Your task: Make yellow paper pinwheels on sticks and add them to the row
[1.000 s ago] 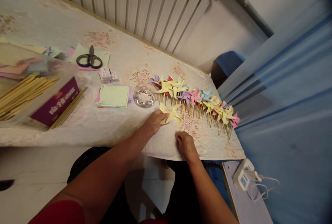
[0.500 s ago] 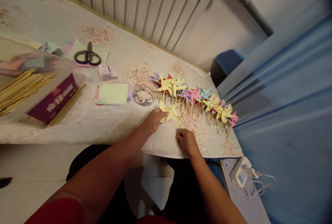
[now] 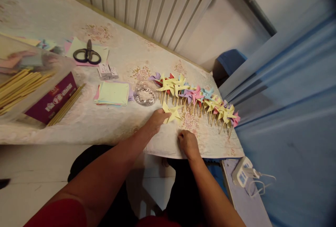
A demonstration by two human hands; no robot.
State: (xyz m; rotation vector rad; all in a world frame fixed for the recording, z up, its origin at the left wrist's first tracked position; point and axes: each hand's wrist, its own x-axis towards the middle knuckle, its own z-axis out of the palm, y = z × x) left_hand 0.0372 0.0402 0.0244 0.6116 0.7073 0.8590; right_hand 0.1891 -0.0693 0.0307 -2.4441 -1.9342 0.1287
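Note:
Pinched in my left hand is a yellow paper pinwheel, held just above the cloth. My right hand rests on the table to the right and nearer to me, its fingers curled closed; whatever they hold, if anything, is too small to make out. Beyond both hands lies a row of finished pinwheels on sticks, in yellow, pink, purple, blue and red. A clear round dish with small shiny pieces stands left of the row. Further left is a stack of paper squares.
Black-handled scissors lie on more paper, beside small white boxes. A clear bin with sticks stands at the left. A power strip sits beyond the flowered tablecloth, right of its edge.
Both hands have stayed almost in place, the left still with the yellow pinwheel. The whole view has shifted very slightly.

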